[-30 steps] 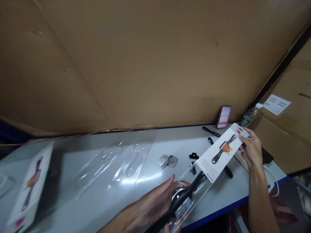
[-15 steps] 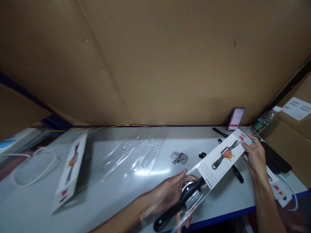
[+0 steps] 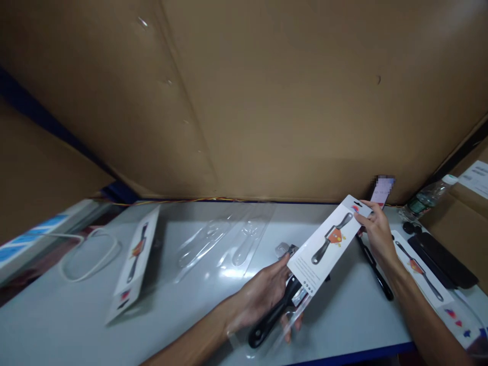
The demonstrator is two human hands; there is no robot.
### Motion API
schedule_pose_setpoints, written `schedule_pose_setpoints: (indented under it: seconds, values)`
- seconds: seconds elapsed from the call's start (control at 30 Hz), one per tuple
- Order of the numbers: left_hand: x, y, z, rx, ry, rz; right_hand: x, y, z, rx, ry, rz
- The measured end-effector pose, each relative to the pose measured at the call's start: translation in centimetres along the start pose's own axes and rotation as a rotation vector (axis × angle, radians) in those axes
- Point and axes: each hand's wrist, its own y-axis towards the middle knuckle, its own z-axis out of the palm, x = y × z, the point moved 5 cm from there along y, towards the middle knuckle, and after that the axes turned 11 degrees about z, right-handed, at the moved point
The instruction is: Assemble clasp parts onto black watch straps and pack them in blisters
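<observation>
Tabletop (image 3: 198, 315): pale grey, blue-edged, below a cardboard wall (image 3: 282, 101).
Left hand (image 3: 263, 291): cradles a blister-packed spokeshave (image 3: 268, 323) above the tabletop.
Right hand (image 3: 377, 233): grips its printed card (image 3: 322, 249) near the top.

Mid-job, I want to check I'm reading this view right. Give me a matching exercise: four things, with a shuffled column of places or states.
Things:
1. Left hand
2. Right hand
3. Bottle
4. White cable loop

Places or states:
A. White-capped, near the picture's right edge
B. At the slotted end of the raised printed card
C. In the left part of the picture, beyond the tilted printed card
D. At the clear packaging by the black handle

Pairs: 1-D, 2-B, 3-A, 4-C
</observation>
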Motion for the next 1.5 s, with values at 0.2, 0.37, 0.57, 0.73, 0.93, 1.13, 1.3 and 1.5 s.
schedule_pose_setpoints:
  seconds: [0.2,0.37,0.57,0.73,0.93,1.13,1.3,1.5]
  values:
    - [-0.6,0.2,-1.4,0.004,-0.041,0.022,0.2,0.8,2.4,0.05,-0.015,-0.008]
    - [-0.5,0.6,-1.8,0.0,-0.087,0.036,-0.3,1.0,3.0,0.075,0.014,-0.015]
    - [-0.6,0.4,0.8,-0.053,-0.121,0.152,-2.4,1.3,2.7,0.086,0.092,0.138]
    - [-1.1,-0.3,1.3,-0.262,0.187,0.355,-3.4,1.1,2.6,0.062,0.105,0.191]
    - [-1.9,-0.2,1.1,-0.386,0.418,0.439,-3.7,0.7,3.0,0.078,0.09,0.204]
    - [-0.6,0.4,-0.9,-0.384,0.232,0.424,-4.0,0.5,3.2,0.086,0.056,0.174]
    - [0.2,1.0,-1.6,-0.329,0.102,0.349,-4.1,0.4,3.2,0.068,0.052,0.173]
    - [-0.8,0.8,-0.9,-0.353,0.09,0.391,-3.7,0.0,3.2,0.052,0.071,0.152]
